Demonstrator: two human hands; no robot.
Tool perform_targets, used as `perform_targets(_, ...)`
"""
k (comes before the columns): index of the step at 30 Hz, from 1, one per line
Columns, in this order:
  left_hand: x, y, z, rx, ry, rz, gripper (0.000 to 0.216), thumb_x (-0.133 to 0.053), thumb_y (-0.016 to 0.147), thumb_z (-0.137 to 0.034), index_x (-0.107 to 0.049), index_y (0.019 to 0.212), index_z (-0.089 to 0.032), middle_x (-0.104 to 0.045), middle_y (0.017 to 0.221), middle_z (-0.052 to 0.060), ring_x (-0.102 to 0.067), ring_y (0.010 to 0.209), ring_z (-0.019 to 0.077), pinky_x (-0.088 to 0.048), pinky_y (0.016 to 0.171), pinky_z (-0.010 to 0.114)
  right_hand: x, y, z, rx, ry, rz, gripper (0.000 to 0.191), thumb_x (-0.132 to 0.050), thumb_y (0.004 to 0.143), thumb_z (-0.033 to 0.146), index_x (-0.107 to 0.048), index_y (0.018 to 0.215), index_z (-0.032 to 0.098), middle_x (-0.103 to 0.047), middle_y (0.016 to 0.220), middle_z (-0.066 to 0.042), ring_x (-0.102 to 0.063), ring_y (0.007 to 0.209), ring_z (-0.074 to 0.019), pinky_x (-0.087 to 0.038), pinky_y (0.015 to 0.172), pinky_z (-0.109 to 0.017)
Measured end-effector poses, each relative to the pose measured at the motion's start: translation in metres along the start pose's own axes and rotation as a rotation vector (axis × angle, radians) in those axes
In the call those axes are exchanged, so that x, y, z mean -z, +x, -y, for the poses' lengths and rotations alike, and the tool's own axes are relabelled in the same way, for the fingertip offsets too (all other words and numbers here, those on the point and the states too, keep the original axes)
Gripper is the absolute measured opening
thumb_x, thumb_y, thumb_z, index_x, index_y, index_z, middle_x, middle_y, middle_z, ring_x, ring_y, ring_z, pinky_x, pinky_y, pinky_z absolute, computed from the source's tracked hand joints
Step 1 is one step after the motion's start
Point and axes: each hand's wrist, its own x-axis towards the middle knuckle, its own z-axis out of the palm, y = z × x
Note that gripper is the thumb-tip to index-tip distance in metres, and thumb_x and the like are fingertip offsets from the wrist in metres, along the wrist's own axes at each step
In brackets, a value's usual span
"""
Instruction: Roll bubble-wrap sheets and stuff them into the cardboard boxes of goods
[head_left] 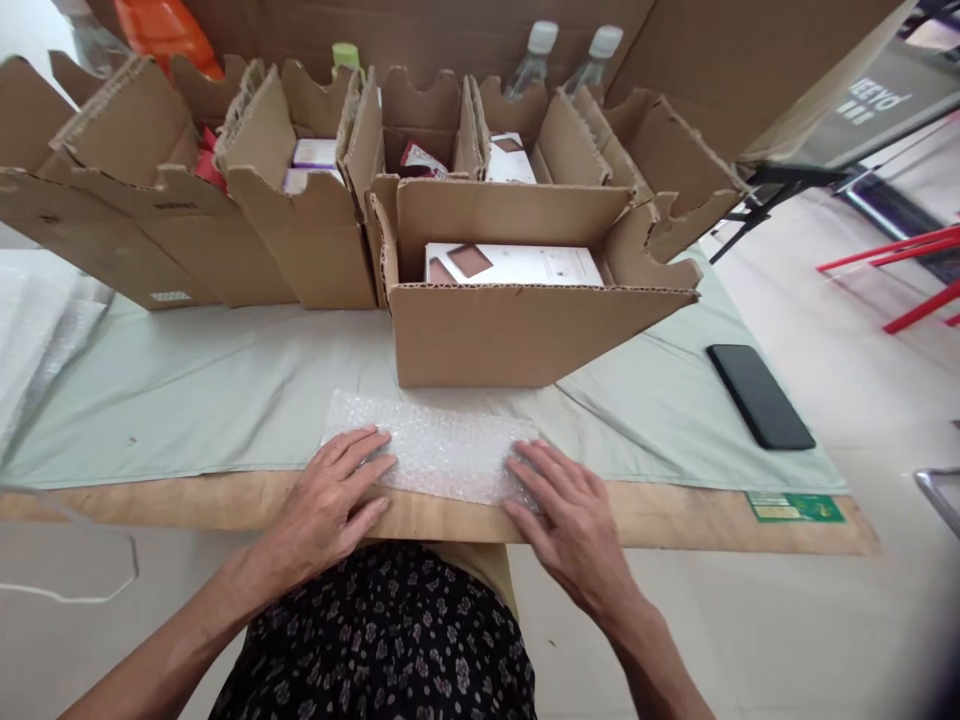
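Note:
A strip of bubble wrap point(450, 450) lies flat at the front edge of the table, right in front of me. My left hand point(337, 490) rests on its left end, fingers stretched out and a little apart. On the right end lies my right hand point(562, 505), its fingers also spread and touching the plastic. Just beyond the wrap stands a cardboard bin point(487, 335) with cut-out side walls. Inside that bin is a white box point(540, 263) with a brown square printed on it.
Several cardboard bins point(300, 245) stand in a row behind, holding small boxes. More bubble wrap point(37, 330) lies at the left. A black phone point(760, 397) rests on the cloth point(225, 390) at the right. Clear bottles point(534, 60) with white caps stand at the back.

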Motion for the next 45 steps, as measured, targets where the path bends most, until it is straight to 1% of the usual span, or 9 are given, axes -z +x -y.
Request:
perform_targets(5,0.005,-0.003,0.001,-0.009,-0.04,-0.061,0.034,-0.059,0.1,-0.016,-0.06,0.134,-0.018,-0.061,0.147,0.015,-0.05,0.144,0.0326,-0.05,0.114,0.057,0.03,-0.037,-0.023,-0.054,-0.029,-0.074,0.027,-0.058,0.1,0.017,-0.063,0.127,0.018,-0.065,0.141,-0.017,-0.061,0.131,-0.0333,-0.049,0.101,-0.05)
perform_targets(11,0.022,-0.009,0.006,-0.001,0.086,-0.098,0.037,-0.059,0.093,-0.008,-0.066,0.127,-0.02,-0.067,0.14,0.014,-0.057,0.139,0.0342,-0.049,0.113,0.06,0.015,-0.012,-0.019,0.138,-0.054,0.056,0.051,-0.044,0.093,-0.003,-0.066,0.131,0.023,-0.059,0.151,-0.015,-0.056,0.14,-0.0326,-0.053,0.099,-0.049)
perform_targets(18,0.02,-0.018,0.017,-0.002,0.144,-0.15,0.03,-0.056,0.092,-0.002,-0.073,0.11,-0.019,-0.076,0.128,0.01,-0.067,0.128,0.0285,-0.055,0.109,0.054,0.009,0.009,-0.017,0.159,0.136,-0.1,0.033,-0.048,0.097,0.003,-0.069,0.115,0.021,-0.068,0.14,-0.013,-0.06,0.136,-0.0307,-0.054,0.097,-0.047)
perform_targets(23,0.053,0.008,0.04,-0.014,0.266,-0.325,0.021,-0.059,0.093,-0.005,-0.074,0.099,-0.019,-0.08,0.117,0.009,-0.071,0.12,0.0293,-0.056,0.105,0.053,0.028,0.029,0.028,0.253,0.24,-0.25,0.029,-0.056,0.095,0.001,-0.067,0.115,0.019,-0.079,0.108,-0.007,-0.067,0.121,-0.0248,-0.048,0.1,-0.042)
perform_targets(26,0.067,0.032,0.071,-0.02,0.329,-0.427,0.018,-0.06,0.094,-0.008,-0.073,0.095,-0.02,-0.079,0.12,0.009,-0.069,0.125,0.0309,-0.055,0.104,0.053,0.014,0.038,0.07,0.301,0.299,-0.245,0.029,-0.057,0.095,0.003,-0.068,0.117,0.017,-0.08,0.108,-0.006,-0.067,0.12,-0.0243,-0.047,0.102,-0.042)
perform_targets(31,0.056,0.028,0.116,0.119,0.304,-0.299,0.028,-0.052,0.09,-0.009,-0.075,0.104,-0.017,-0.073,0.13,0.015,-0.064,0.13,0.0358,-0.054,0.105,0.06,-0.031,0.036,0.111,0.322,0.36,-0.047,0.023,-0.06,0.103,0.026,-0.068,0.123,0.017,-0.077,0.121,-0.008,-0.065,0.122,-0.0267,-0.048,0.105,-0.046)
perform_targets(34,0.049,-0.007,0.097,0.179,0.193,-0.302,0.048,-0.051,0.084,-0.002,-0.071,0.123,-0.02,-0.068,0.14,0.013,-0.058,0.137,0.0338,-0.049,0.112,0.061,-0.041,0.033,0.104,0.321,0.32,0.006,0.029,-0.062,0.101,0.025,-0.067,0.128,0.017,-0.071,0.135,-0.013,-0.062,0.129,-0.0299,-0.05,0.104,-0.051)
perform_targets(41,0.037,-0.065,-0.015,0.03,-0.206,-0.123,0.06,-0.065,0.083,-0.015,-0.056,0.143,-0.023,-0.069,0.139,0.014,-0.055,0.141,0.0344,-0.044,0.118,0.065,-0.041,0.05,0.091,0.365,0.305,0.039,0.031,-0.053,0.097,0.006,-0.071,0.119,0.018,-0.073,0.128,-0.013,-0.064,0.121,-0.0279,-0.054,0.095,-0.046)
perform_targets(45,0.025,-0.059,-0.024,0.117,-0.204,-0.306,0.038,-0.067,0.089,-0.009,-0.066,0.126,-0.022,-0.078,0.106,0.009,-0.072,0.108,0.0261,-0.057,0.103,0.05,-0.036,0.073,0.099,0.349,0.395,0.049,0.021,-0.054,0.1,0.007,-0.07,0.108,0.018,-0.077,0.101,-0.007,-0.068,0.094,-0.0214,-0.052,0.082,-0.038)
